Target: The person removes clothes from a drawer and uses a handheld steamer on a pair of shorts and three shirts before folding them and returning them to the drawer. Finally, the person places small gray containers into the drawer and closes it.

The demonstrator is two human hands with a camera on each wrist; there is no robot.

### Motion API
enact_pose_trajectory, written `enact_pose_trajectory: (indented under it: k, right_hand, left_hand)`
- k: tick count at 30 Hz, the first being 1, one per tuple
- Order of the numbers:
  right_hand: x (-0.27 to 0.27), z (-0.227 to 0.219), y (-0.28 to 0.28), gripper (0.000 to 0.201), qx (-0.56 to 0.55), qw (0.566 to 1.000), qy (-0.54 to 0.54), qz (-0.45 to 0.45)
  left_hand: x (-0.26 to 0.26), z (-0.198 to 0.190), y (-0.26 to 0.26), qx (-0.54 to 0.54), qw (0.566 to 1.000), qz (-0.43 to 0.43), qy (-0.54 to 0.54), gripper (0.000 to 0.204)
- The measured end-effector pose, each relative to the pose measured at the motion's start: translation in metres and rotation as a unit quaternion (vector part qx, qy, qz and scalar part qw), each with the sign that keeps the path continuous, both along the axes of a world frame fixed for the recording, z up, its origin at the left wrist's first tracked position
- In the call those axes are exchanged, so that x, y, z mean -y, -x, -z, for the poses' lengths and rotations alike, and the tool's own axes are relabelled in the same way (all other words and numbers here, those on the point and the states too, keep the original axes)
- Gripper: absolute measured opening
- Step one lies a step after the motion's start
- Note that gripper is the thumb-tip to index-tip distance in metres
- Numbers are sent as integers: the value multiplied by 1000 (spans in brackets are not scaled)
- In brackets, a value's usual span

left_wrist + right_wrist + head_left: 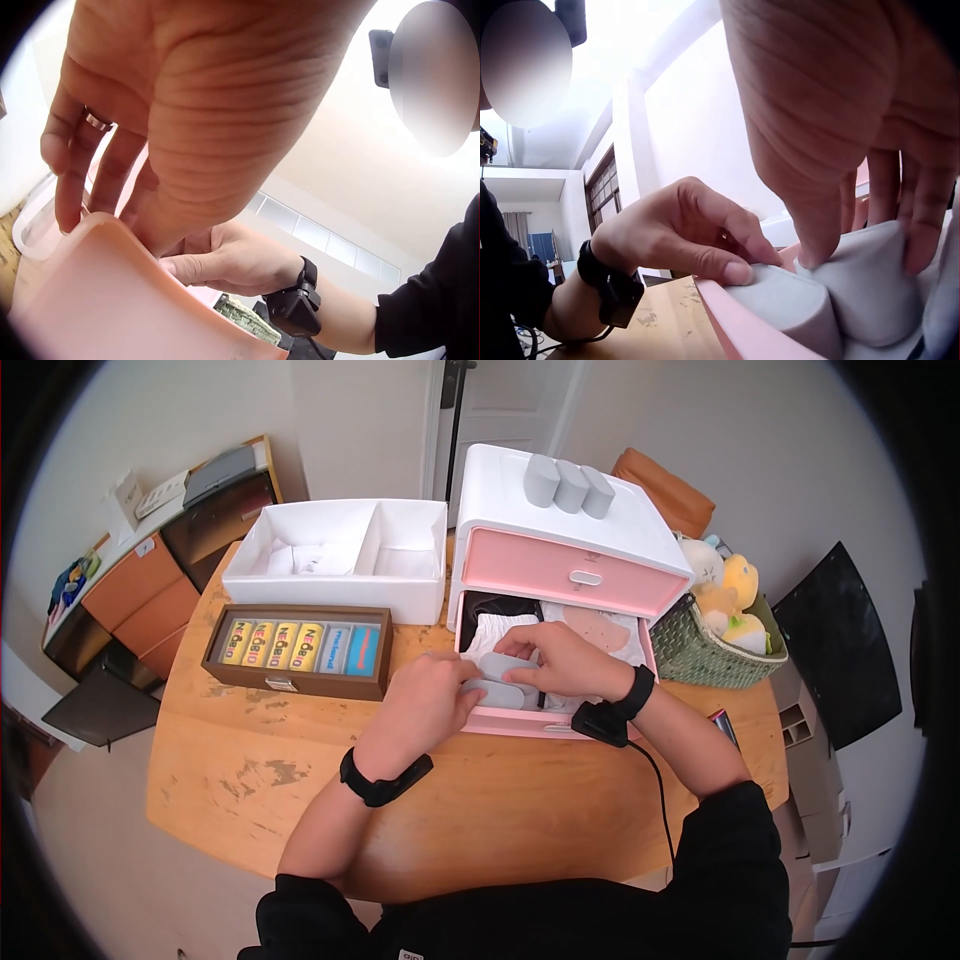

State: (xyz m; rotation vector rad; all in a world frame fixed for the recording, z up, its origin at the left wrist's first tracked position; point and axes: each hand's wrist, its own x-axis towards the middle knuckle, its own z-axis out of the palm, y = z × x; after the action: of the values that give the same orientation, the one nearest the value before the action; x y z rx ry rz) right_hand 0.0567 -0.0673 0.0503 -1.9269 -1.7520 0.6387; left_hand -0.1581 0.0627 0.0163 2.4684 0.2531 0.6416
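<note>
Both hands work inside the open pink drawer [525, 724] of a white cabinet. My right hand [575, 658] grips a smooth grey rounded block [874, 289], thumb on one side and fingers on the other. Beside it, against the drawer's front wall, sits a second grey block [784, 300]. My left hand [425, 695] pinches this one by its upper edge, with the thumb plainly on it in the right wrist view. Folded white cloth [490, 630] and dark cloth [500, 605] lie deeper in the drawer. In the left wrist view, the drawer wall hides both blocks.
Several similar grey blocks [570, 487] stand on the white cabinet [640, 530], above a shut pink drawer [540, 570]. Left are a white divided box [340, 592] and a brown case [230, 668] of colourful rolled packs. A green basket [700, 650] of plush toys stands right.
</note>
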Motion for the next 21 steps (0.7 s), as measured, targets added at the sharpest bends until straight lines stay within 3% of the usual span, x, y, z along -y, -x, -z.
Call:
enact_pose_trajectory:
  k: [5, 8, 21]
  right_hand:
    - [-3, 9, -1, 35, -26, 999, 6, -23]
    - [-4, 4, 1, 34, 15, 998, 0, -66]
    - [-6, 18, -17, 28, -132, 991, 13, 24]
  left_hand:
    - [2, 0, -3, -27, 998, -25, 46, 30]
    - [0, 11, -7, 3, 1000, 8, 12, 32]
    - [10, 6, -6, -14, 999, -35, 6, 34]
